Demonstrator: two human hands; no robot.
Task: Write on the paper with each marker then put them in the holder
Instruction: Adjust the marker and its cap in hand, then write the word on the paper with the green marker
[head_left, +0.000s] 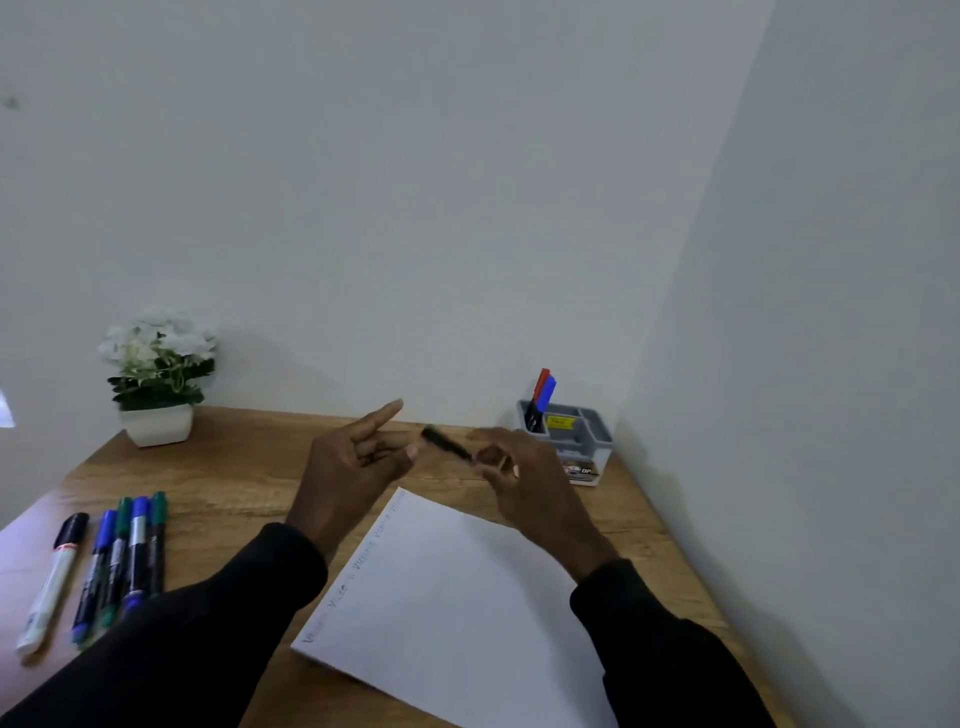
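Observation:
A dark marker (445, 442) is raised above the desk, gripped at its right end by my right hand (524, 483). My left hand (358, 462) hovers just left of the marker's free tip, fingers apart and forefinger pointing up, holding nothing. Under both hands lies a white sheet of paper (467, 597) with small words written along its left edge. The grey holder (576, 431) stands at the back right corner of the desk with a red marker (542, 382) and a blue marker (547, 392) upright in it. At the left, several markers (124, 551) lie side by side.
A white marker with a black cap (54, 577) lies leftmost in the row. A white pot of white flowers (158, 374) stands at the back left. The wooden desk (234, 467) meets walls behind and to the right.

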